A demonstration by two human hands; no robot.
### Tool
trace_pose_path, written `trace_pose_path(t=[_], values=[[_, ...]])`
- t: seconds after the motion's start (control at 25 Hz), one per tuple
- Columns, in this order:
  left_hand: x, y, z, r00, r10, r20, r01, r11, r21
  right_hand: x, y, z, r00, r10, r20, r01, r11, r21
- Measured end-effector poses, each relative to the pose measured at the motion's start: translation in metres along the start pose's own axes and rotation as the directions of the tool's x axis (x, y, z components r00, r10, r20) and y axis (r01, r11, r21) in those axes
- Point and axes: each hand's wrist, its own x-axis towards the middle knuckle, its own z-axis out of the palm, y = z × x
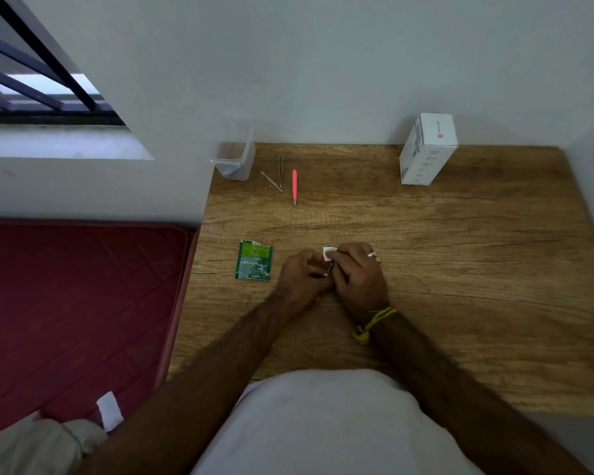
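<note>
My two hands meet over the middle of the wooden table (460,252). My right hand (360,275), with a ring on one finger, pinches a small white wipe (329,253). My left hand (304,277) is curled round a small dark metal tool (326,273), most of it hidden by my fingers. The wipe sits just above the tool's visible tip. A torn green sachet (254,260) lies flat to the left of my left hand.
At the table's far left stand a clear plastic container (234,159), metal tweezers (280,169), a thin metal pick (271,181) and pink tweezers (294,186). A white box (426,149) stands at the far right. A red mattress (76,303) lies left of the table.
</note>
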Motion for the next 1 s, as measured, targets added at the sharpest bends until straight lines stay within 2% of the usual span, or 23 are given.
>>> trace_pose_path(t=[0.16,0.84,1.0], values=[[-0.002,0.001,0.001,1.000,0.000,0.011,0.001,0.999,-0.034,-0.002,-0.001,-0.003,1.000,0.022,0.004,-0.022,1.000,0.006],[-0.003,0.002,0.001,1.000,-0.007,0.002,0.007,1.000,0.020,-0.006,-0.003,-0.011,0.997,0.067,-0.038,-0.064,0.996,0.056],[-0.003,0.001,0.000,1.000,0.001,0.016,-0.001,1.000,0.021,-0.006,-0.004,-0.012,0.998,0.070,-0.004,-0.069,0.996,0.059]])
